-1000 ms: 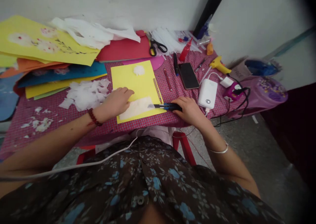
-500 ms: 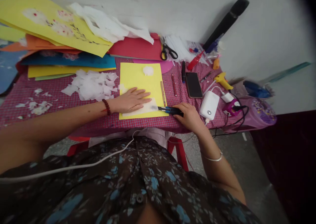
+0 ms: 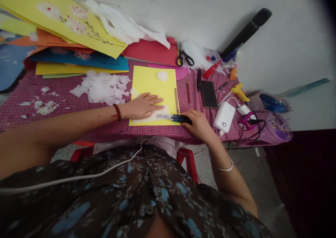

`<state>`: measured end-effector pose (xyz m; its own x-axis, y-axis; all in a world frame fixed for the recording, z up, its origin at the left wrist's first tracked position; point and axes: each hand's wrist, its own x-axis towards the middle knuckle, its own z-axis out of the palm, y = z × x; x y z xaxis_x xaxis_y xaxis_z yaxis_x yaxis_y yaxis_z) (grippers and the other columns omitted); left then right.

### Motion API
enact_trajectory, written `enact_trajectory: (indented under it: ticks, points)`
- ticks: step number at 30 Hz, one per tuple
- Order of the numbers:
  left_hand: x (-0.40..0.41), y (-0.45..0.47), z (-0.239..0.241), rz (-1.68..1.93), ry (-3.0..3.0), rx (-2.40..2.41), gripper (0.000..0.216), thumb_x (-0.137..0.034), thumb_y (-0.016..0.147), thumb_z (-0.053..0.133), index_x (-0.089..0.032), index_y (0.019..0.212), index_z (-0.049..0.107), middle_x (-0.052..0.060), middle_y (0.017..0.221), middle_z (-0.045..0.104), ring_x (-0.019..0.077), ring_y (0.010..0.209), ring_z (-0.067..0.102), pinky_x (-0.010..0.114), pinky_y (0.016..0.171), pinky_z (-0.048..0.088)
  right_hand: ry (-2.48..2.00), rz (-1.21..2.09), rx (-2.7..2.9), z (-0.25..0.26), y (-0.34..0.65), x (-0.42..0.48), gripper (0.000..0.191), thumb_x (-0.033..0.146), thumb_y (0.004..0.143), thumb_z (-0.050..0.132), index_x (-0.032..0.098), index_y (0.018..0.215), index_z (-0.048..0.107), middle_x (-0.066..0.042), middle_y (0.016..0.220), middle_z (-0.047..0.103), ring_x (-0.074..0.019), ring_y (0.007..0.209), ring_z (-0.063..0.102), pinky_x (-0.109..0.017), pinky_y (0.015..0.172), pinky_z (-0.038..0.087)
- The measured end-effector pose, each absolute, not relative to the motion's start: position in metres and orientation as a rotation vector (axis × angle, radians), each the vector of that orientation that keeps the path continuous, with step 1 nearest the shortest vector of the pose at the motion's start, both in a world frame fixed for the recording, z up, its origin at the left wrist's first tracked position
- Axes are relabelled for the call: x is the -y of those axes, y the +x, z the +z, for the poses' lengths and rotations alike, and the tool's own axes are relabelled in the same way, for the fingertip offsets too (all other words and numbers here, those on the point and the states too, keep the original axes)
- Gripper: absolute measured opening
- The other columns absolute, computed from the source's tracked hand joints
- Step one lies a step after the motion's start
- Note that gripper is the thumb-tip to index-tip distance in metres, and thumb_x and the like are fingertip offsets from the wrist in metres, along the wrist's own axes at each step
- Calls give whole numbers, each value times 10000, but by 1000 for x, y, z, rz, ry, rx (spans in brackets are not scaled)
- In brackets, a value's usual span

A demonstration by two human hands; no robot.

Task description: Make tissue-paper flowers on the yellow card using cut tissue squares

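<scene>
On the yellow sheet [image 3: 152,85] lies a pale strip of paper [image 3: 141,119], close to the sheet's near edge. My left hand [image 3: 143,105] rests flat on the strip, fingers spread and pointing right. A greyish patch [image 3: 162,116] shows on the strip, right of these fingers. Closed around a blue-and-black tool [image 3: 181,118], which looks like a utility knife, my right hand [image 3: 198,123] lies at the sheet's right corner. The tool's slim tip points left, at the patch. A round white paper piece [image 3: 162,76] sits near the sheet's top, and a brown pencil-like stick [image 3: 176,99] along its right side.
Torn white paper pieces [image 3: 101,87] are heaped left of the sheet. Black scissors [image 3: 185,57], a red pencil [image 3: 188,92], a phone [image 3: 209,94], a white power bank [image 3: 224,116] and a yellow glue gun [image 3: 239,91] lie to the right. Coloured sheets [image 3: 78,61] are stacked behind.
The view has shifted slightly. The tool in my right hand has turned a little, and the grey patch by its tip looks longer. My left hand stays on the strip.
</scene>
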<state>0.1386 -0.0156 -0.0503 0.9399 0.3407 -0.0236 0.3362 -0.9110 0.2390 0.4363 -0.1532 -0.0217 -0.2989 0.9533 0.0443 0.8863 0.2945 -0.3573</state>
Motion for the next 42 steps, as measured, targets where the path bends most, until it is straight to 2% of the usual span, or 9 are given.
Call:
enact_trajectory:
  ticks: [17, 24, 31, 42]
  points:
    - [17, 140, -46, 105, 2767, -507, 513, -339, 979, 396, -336, 1486, 473, 24, 1648, 350, 260, 1527, 282, 499, 1229, 141, -1656, 366, 2361, -20, 425, 172, 313, 217, 882, 656, 211, 1196, 651, -124, 1089, 692, -317, 1024, 636, -467, 879, 474]
    - [17, 140, -46, 80, 2804, -502, 525, -348, 992, 356, -329, 1508, 446, 34, 1651, 345, 267, 1522, 284, 500, 1221, 148, -1677, 368, 2348, -18, 434, 181, 313, 210, 893, 648, 187, 1205, 654, -133, 1103, 696, -315, 1021, 640, -464, 871, 482]
    - [17, 140, -48, 125, 2782, -498, 517, -348, 983, 393, -349, 1495, 466, 23, 1641, 368, 261, 1515, 299, 485, 1222, 142, -1685, 374, 2348, -17, 432, 164, 332, 228, 899, 640, 198, 1230, 651, -133, 1124, 688, -322, 1057, 628, -477, 903, 474]
    - [18, 140, -47, 47, 2842, -523, 510, -396, 1019, 317, -347, 1514, 432, 19, 1659, 329, 250, 1528, 266, 480, 1224, 133, -1600, 361, 2426, -21, 418, 141, 343, 191, 881, 669, 191, 1224, 667, -126, 1159, 692, -307, 1075, 631, -454, 932, 459]
